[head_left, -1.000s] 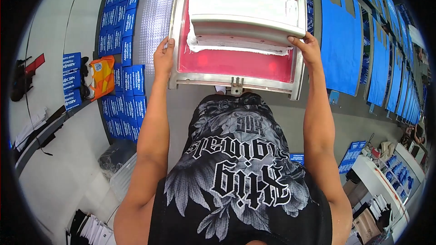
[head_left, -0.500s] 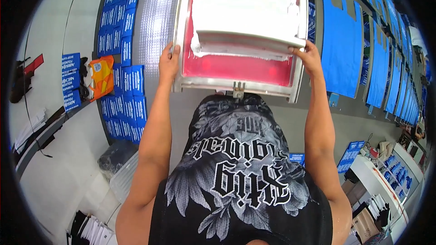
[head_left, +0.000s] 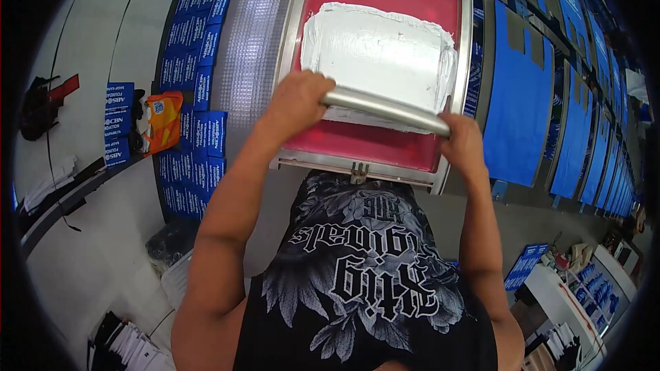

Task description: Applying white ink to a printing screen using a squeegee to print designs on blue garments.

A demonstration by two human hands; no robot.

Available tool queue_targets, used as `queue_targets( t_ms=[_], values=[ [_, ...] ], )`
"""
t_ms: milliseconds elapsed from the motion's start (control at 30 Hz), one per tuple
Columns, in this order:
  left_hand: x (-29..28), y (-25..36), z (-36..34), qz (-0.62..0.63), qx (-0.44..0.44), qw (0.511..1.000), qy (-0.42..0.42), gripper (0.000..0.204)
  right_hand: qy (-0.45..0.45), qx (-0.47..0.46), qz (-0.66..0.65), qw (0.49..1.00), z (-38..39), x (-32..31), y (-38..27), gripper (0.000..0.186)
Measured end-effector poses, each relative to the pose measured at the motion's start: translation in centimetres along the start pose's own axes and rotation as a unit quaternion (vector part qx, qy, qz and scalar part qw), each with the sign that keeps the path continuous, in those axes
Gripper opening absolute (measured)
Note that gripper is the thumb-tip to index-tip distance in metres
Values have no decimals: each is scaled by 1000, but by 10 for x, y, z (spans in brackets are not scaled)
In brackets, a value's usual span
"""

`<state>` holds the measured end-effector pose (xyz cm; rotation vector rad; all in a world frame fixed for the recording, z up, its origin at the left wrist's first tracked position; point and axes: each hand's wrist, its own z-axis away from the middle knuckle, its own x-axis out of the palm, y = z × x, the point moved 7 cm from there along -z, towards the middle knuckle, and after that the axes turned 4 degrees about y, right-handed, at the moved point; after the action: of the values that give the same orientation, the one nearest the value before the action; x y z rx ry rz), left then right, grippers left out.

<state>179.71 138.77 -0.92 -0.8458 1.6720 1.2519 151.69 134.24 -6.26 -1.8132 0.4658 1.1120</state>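
Both my hands grip a long metal squeegee point(head_left: 385, 106), which lies slantwise over the near part of a screen-printing frame point(head_left: 465, 55). My left hand point(head_left: 299, 99) is closed round its left end, and my right hand point(head_left: 462, 141) is wrapped round the right end. Beyond the squeegee, a broad patch of white ink point(head_left: 378, 51) is spread over the frame's red mesh point(head_left: 385, 148), with ridged edges along its sides. At the frame's near edge sits a small metal clamp point(head_left: 359, 173). The squeegee's blade is hidden beneath its handle.
To the right hang several blue printed sheets point(head_left: 519, 110) in a row. Stacks of blue printed pieces point(head_left: 184, 55) line the left, beside a clear ribbed panel point(head_left: 254, 41). An orange bag point(head_left: 163, 122) lies there too. A white table point(head_left: 560, 295) stands at lower right.
My left hand has left the frame's left edge and now grips the squeegee's left end. My right hand has wrapped round the other end. The frame sits lower in view.
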Motion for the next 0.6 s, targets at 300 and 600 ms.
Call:
queue_targets(
  t_ms=[300,600],
  values=[
    [57,-78,-58,-125,-18,986,107,43,5,-34,196,980,-103,58,39,33],
    [21,44,51,-8,-163,981,104,39,-42,-146,100,983,-92,-21,-10,41]
  ],
)
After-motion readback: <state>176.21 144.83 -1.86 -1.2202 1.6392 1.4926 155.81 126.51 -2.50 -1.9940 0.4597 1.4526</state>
